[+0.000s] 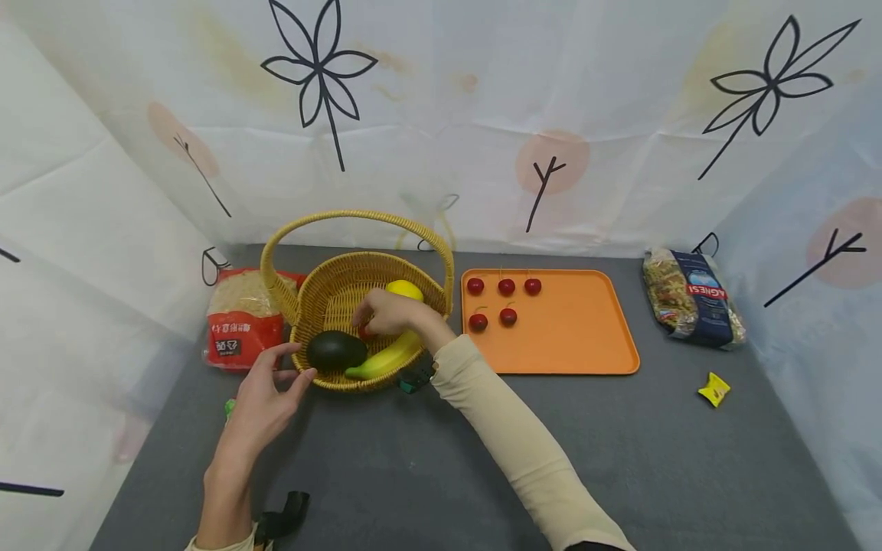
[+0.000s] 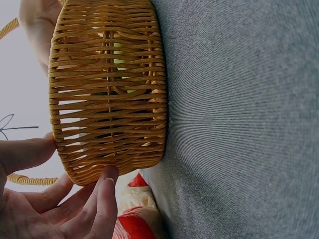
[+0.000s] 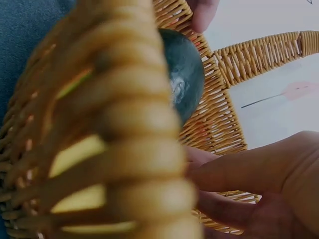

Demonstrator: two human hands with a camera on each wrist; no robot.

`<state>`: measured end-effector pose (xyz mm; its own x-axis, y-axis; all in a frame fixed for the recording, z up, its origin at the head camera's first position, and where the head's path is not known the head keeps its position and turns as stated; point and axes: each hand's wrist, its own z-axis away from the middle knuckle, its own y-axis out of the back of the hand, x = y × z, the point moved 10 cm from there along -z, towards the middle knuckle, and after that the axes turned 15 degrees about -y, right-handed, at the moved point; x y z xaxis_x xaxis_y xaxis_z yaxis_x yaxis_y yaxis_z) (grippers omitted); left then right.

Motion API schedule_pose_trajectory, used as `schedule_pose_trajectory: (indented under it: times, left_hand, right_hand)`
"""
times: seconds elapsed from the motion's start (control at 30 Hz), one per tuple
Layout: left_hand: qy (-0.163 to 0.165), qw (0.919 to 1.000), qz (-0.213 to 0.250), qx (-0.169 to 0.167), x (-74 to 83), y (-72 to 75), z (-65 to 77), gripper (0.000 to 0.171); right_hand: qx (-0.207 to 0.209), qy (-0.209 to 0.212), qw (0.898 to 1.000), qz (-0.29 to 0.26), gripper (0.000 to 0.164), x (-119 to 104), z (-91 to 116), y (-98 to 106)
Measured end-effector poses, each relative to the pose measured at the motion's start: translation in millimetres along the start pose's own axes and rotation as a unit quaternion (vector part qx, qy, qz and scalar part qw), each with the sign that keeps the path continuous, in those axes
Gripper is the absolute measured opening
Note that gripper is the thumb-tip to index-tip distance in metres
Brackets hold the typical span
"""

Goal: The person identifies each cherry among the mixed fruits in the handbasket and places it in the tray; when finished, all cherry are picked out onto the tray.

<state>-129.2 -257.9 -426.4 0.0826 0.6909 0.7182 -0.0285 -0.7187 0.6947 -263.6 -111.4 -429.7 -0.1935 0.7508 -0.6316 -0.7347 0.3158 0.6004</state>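
A yellow wicker basket (image 1: 372, 264) with a tall handle stands at the back left of the table. My left hand (image 1: 265, 398) holds its near left rim, thumb on one side and fingers against the weave (image 2: 107, 99), as the left wrist view shows. My right hand (image 1: 394, 312) reaches down into the basket, fingers curled at a small red fruit (image 1: 365, 332), mostly hidden by them. Around it lie a dark green avocado (image 1: 336, 350), a banana (image 1: 386, 360) and a yellow lemon-like fruit (image 1: 405, 289). In the right wrist view, the near rim covers much of the inside.
Right of the basket lies an orange tray (image 1: 565, 329) with several cherries (image 1: 506, 288) in two rows. A red food bag (image 1: 237, 321) sits behind the left hand. A pasta bag (image 1: 692, 298) and a yellow wrapped candy (image 1: 714, 389) are at the right.
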Motion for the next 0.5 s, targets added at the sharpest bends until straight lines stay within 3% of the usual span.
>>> schedule_pose_trajectory:
  times: [0.3,0.5]
  left_hand:
    - [0.003,1.0,0.003,-0.004,-1.0,0.1,-0.1,0.063]
    - [0.008,0.9999,0.008,-0.008,-2.4,-0.9,0.0,0.064]
  right_hand:
    - [-0.023,-0.02,0.999,0.021,0.038,-0.1,-7.5,-5.7]
    - [-0.035,-0.023,0.999,-0.001,0.039,0.5,-6.8,-8.3]
